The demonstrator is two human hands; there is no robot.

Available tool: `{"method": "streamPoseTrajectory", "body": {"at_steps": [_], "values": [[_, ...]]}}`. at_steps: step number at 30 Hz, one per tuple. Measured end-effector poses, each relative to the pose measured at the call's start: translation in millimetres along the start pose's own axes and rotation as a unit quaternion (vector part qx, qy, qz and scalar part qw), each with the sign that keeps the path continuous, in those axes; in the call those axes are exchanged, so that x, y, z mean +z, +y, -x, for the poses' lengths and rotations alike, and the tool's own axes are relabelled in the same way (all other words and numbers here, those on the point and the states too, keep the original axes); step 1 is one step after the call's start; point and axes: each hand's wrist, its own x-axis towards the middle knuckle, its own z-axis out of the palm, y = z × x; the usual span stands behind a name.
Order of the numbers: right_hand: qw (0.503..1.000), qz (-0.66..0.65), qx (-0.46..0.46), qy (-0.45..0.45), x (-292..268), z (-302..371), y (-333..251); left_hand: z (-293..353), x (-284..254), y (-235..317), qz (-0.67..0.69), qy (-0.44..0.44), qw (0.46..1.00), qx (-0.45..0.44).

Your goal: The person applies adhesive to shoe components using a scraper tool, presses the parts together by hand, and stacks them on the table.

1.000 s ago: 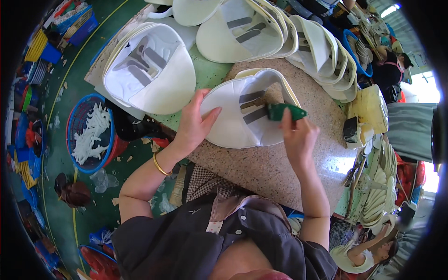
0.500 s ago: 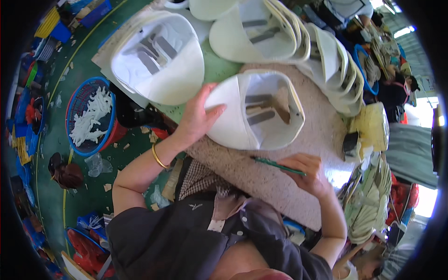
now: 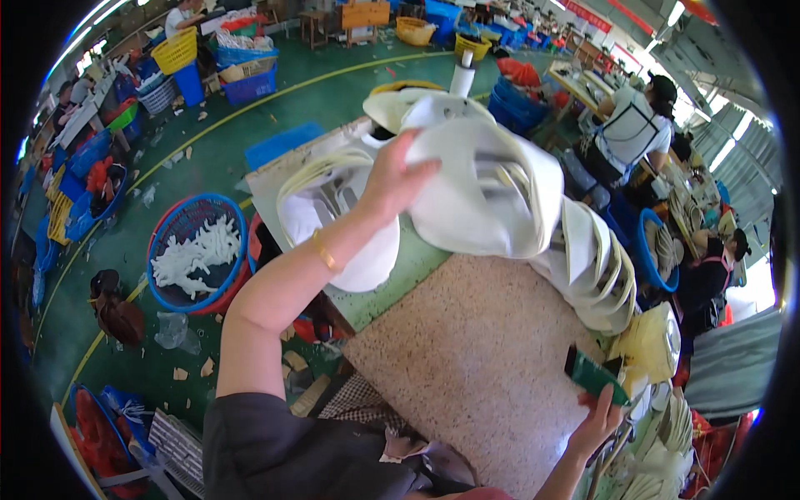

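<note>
My left hand (image 3: pixel 392 179) grips a white cap (image 3: pixel 454 196) by its brim, thumb on top, with the arm stretched far over the table. The cap is slightly blurred and its open hollow, with grey strips inside, faces right. It hangs over or against a row of nested white caps (image 3: pixel 587 262), and I cannot tell if it touches them. Another stack of white caps (image 3: pixel 367 258) lies below my left forearm. At the table's right edge, my right hand (image 3: pixel 596 425) is closed round a flat green brush (image 3: pixel 596 377) with a dark end.
A speckled board (image 3: pixel 467 350) covers the near tabletop. Beside the brush sits a yellowish block-like container (image 3: pixel 650 342). On the floor at left, a blue-rimmed basket (image 3: pixel 242 275) holds white pieces. A white spool (image 3: pixel 462 77) stands behind the caps. A person (image 3: pixel 633 125) works at another table.
My left hand has carried the cap from the speckled board away to the far stack. My right hand has moved right with the brush, and the view has tilted up.
</note>
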Motion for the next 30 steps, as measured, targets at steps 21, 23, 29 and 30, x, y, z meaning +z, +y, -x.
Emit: {"method": "streamPoseTrajectory", "body": {"at_steps": [21, 23, 29, 30], "values": [[0.992, 0.124, -0.015, -0.017, -46, 6, 9, 38, -93, 3, -0.525, -0.233, 0.795, 0.195], [0.994, 0.103, -0.03, -0.019, -59, 5, 1, 41, -87, 12, -0.508, -0.295, 0.793, 0.16], [0.995, 0.068, -0.014, 0.076, -120, 10, 2, -1, -68, 56, -0.192, -0.412, 0.884, -0.11], [0.994, 0.07, -0.01, 0.084, -135, 6, 3, -11, -65, 73, -0.003, -0.316, 0.914, -0.253]]}}
